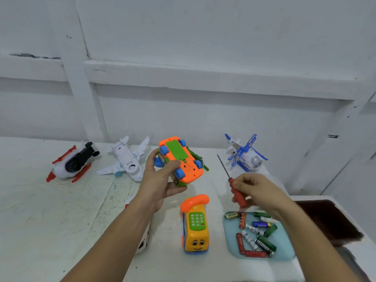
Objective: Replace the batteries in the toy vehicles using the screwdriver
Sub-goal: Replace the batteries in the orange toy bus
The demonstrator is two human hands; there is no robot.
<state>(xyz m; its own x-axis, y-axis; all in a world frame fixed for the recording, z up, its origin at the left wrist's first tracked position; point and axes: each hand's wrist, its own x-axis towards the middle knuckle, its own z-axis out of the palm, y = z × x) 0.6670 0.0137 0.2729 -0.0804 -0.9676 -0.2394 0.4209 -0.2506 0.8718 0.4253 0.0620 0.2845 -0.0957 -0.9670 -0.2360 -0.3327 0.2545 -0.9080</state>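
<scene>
Head view has the left hand (160, 180) curled round the upturned car (181, 159) above the table (61, 220), thumb on its underside, and the right hand (256, 190) pinching the screwdriver (237, 192) handle; the car looks light, stiff, smooth plastic, best gripped by its sides

5 toy vehicles (175, 150), 1 screwdriver (237, 191), 1 tray (231, 240), roughly 12 batteries (266, 243)

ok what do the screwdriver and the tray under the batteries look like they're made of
Screwdriver: thin dark shaft, likely metal; matte red handle, probably plastic or rubber. Tray: pale blue, smooth, with rounded corners, so it looks like moulded plastic, though silicone is possible.
</scene>
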